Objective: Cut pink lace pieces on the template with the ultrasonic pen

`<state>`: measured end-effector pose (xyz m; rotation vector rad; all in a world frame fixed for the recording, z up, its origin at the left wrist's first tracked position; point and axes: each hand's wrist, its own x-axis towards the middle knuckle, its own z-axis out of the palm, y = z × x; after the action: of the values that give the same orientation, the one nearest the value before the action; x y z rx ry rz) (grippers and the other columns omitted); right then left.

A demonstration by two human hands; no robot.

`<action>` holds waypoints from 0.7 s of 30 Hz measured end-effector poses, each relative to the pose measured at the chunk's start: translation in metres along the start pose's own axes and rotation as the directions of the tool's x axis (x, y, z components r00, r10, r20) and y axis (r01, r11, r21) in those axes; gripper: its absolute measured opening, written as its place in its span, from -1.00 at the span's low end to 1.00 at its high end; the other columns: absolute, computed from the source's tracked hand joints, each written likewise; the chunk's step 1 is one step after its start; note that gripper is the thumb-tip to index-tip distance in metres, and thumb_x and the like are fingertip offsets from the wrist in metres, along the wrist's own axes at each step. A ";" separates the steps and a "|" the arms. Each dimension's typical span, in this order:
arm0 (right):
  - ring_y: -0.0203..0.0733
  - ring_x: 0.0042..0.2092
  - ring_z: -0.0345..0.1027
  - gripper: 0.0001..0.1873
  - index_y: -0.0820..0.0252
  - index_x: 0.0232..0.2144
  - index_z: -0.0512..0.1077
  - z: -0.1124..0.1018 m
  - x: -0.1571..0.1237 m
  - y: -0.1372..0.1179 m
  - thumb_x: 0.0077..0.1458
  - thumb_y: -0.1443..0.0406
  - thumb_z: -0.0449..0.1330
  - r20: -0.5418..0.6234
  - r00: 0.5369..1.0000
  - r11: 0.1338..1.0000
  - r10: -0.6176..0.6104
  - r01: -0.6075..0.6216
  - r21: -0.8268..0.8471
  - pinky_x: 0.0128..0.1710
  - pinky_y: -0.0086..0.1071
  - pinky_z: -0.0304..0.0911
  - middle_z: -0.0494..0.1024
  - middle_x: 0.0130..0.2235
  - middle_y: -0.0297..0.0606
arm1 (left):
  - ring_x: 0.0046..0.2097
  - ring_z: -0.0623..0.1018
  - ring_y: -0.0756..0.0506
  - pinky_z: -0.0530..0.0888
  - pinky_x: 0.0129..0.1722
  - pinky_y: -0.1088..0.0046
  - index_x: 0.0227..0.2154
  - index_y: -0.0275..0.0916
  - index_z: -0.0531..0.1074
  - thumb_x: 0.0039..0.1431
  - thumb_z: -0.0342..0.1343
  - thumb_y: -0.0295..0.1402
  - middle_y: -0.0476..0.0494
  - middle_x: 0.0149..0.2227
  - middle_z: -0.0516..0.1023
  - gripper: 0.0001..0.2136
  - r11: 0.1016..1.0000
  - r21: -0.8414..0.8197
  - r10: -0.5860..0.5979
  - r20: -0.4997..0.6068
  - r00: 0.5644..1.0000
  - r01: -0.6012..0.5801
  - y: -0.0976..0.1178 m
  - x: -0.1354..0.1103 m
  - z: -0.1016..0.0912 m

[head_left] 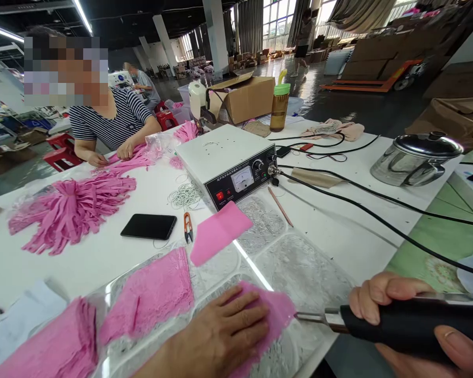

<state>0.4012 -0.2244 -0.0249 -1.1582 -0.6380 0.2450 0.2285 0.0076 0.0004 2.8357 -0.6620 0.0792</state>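
My left hand (232,328) lies flat, fingers extended, pressing a pink fabric piece (279,308) onto the clear patterned mat (299,262). In my right hand (394,299) is the black handle of a handheld ultrasonic welder (410,325). Its thin metal tip meets the right edge of the fabric under my left hand. Just beyond lies a single pink piece (219,233). To the left are a pink fabric stack (153,294) and a thicker pile (55,341). A control box (224,163) with a dial and lit red switch stands behind, with a cable plugged into its front.
Near the box lie orange thread snips (188,227), a black phone (148,227) and a pencil (280,206). Black cables (350,197) cross the right side towards a steel-lidded jug (413,157). Across the table, a person in stripes (114,118) handles pink strips (74,205).
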 end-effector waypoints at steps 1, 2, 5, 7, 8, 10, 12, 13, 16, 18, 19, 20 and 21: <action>-0.12 -0.50 0.21 -0.70 0.01 -0.24 0.28 0.001 0.000 -0.001 0.23 0.08 -0.19 -0.019 1.000 1.000 0.018 -0.018 0.007 -0.59 -0.26 0.22 0.15 -0.39 -0.27 | 0.28 0.28 -0.16 0.17 0.31 0.18 0.12 -0.29 0.31 0.34 -0.01 -0.34 -0.16 0.18 0.40 -0.67 1.000 -0.002 0.001 0.013 1.000 -0.001 0.000 0.000 -0.001; -0.12 -0.50 0.21 -0.70 0.01 -0.25 0.28 0.002 0.001 -0.001 0.23 0.07 -0.17 -0.031 0.999 1.000 0.028 -0.027 0.006 -0.58 -0.25 0.22 0.15 -0.39 -0.27 | 0.28 0.28 -0.16 0.16 0.32 0.18 0.12 -0.30 0.31 0.33 0.01 -0.34 -0.16 0.19 0.39 -0.67 1.000 -0.007 0.004 0.024 1.000 -0.004 0.000 -0.001 -0.002; -0.10 -0.49 0.22 -0.73 0.01 -0.25 0.28 0.002 0.000 -0.001 0.22 0.07 -0.13 -0.032 0.998 0.998 0.050 -0.049 0.050 -0.57 -0.23 0.23 0.15 -0.39 -0.28 | 0.27 0.29 -0.15 0.14 0.32 0.19 0.11 -0.29 0.32 0.32 0.02 -0.35 -0.13 0.19 0.38 -0.67 1.000 -0.018 0.010 0.034 0.999 -0.009 0.000 -0.001 -0.004; -0.12 -0.48 0.22 -0.76 0.01 -0.24 0.29 0.001 -0.001 0.001 0.20 0.07 -0.06 -0.023 0.998 0.992 0.058 -0.055 0.113 -0.55 -0.23 0.26 0.15 -0.38 -0.29 | 0.27 0.30 -0.14 0.14 0.33 0.20 0.11 -0.28 0.33 0.33 0.01 -0.35 -0.12 0.20 0.37 -0.68 1.000 -0.005 0.013 0.046 0.999 -0.013 0.000 -0.001 -0.006; -0.13 -0.48 0.22 -0.77 0.02 -0.24 0.29 0.000 -0.001 0.002 0.18 0.07 -0.02 -0.024 0.998 0.988 0.063 -0.059 0.145 -0.53 -0.23 0.28 0.16 -0.37 -0.29 | 0.27 0.30 -0.14 0.14 0.33 0.21 0.10 -0.27 0.33 0.34 0.01 -0.34 -0.11 0.21 0.37 -0.68 1.000 0.005 0.017 0.057 0.998 -0.017 -0.001 0.000 -0.007; -0.15 -0.47 0.23 -0.77 0.03 -0.23 0.30 -0.002 -0.002 0.004 0.16 0.07 0.02 -0.036 0.996 0.978 0.076 -0.067 0.196 -0.51 -0.24 0.30 0.17 -0.36 -0.29 | 0.26 0.31 -0.14 0.14 0.33 0.22 0.10 -0.27 0.34 0.34 0.00 -0.33 -0.09 0.21 0.36 -0.69 0.999 0.021 0.028 0.069 0.997 -0.029 -0.001 0.000 -0.008; -0.14 -0.45 0.23 -0.77 0.03 -0.23 0.30 -0.003 -0.003 0.006 0.15 0.06 0.04 -0.045 0.995 0.969 0.092 -0.080 0.232 -0.49 -0.23 0.31 0.19 -0.35 -0.29 | 0.26 0.32 -0.14 0.14 0.32 0.23 0.08 -0.27 0.35 0.34 0.01 -0.32 -0.08 0.20 0.37 -0.70 0.999 0.021 0.036 0.061 0.997 -0.037 -0.002 0.001 -0.010; -0.13 -0.45 0.24 -0.77 0.02 -0.23 0.30 -0.003 -0.003 0.007 0.14 0.06 0.05 -0.044 0.994 0.965 0.102 -0.088 0.245 -0.49 -0.22 0.31 0.20 -0.35 -0.28 | 0.26 0.32 -0.14 0.14 0.32 0.24 0.07 -0.26 0.36 0.33 0.02 -0.33 -0.08 0.20 0.38 -0.70 0.999 0.016 0.038 0.051 0.998 -0.039 -0.002 0.001 -0.010; -0.11 -0.44 0.25 -0.77 0.01 -0.23 0.30 -0.002 -0.003 0.007 0.12 0.07 0.08 -0.044 0.992 0.961 0.120 -0.104 0.257 -0.48 -0.20 0.31 0.22 -0.35 -0.27 | 0.25 0.32 -0.13 0.14 0.33 0.25 0.07 -0.26 0.36 0.33 0.03 -0.34 -0.08 0.19 0.39 -0.71 0.999 0.011 0.039 0.035 0.999 -0.039 -0.003 0.001 -0.011; -0.13 -0.45 0.24 -0.77 0.02 -0.25 0.31 -0.001 -0.003 0.006 0.12 0.06 0.09 -0.064 0.992 0.964 0.111 -0.092 0.251 -0.49 -0.22 0.31 0.22 -0.36 -0.28 | 0.26 0.31 -0.14 0.13 0.33 0.23 0.08 -0.25 0.35 0.34 0.00 -0.34 -0.07 0.21 0.36 -0.71 0.999 0.025 0.040 0.061 0.997 -0.041 -0.003 0.000 -0.009; -0.15 -0.46 0.23 -0.77 0.03 -0.26 0.32 -0.001 -0.002 0.006 0.11 0.06 0.10 -0.075 0.992 0.965 0.102 -0.081 0.248 -0.51 -0.23 0.31 0.22 -0.37 -0.29 | 0.27 0.30 -0.15 0.13 0.32 0.22 0.08 -0.26 0.34 0.34 -0.01 -0.33 -0.07 0.22 0.35 -0.70 0.999 0.033 0.040 0.076 0.996 -0.042 -0.003 0.000 -0.009; -0.16 -0.47 0.23 -0.76 0.04 -0.27 0.33 0.000 -0.002 0.006 0.11 0.05 0.11 -0.078 0.992 0.965 0.103 -0.081 0.249 -0.52 -0.25 0.30 0.22 -0.38 -0.29 | 0.26 0.30 -0.15 0.13 0.32 0.21 0.08 -0.26 0.35 0.35 -0.02 -0.33 -0.07 0.22 0.35 -0.70 0.998 0.039 0.039 0.081 0.996 -0.043 -0.003 -0.001 -0.008; -0.16 -0.47 0.23 -0.75 0.04 -0.28 0.34 0.000 -0.003 0.005 0.09 0.04 0.13 -0.076 0.991 0.964 0.110 -0.087 0.252 -0.52 -0.26 0.31 0.22 -0.39 -0.30 | 0.26 0.31 -0.15 0.13 0.32 0.22 0.07 -0.26 0.35 0.36 -0.04 -0.32 -0.06 0.21 0.35 -0.71 0.998 0.043 0.040 0.074 0.996 -0.044 -0.003 -0.001 -0.007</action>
<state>0.3999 -0.2237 -0.0307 -0.9547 -0.4566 0.3458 0.2289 0.0119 0.0067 2.8794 -0.7445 -0.0026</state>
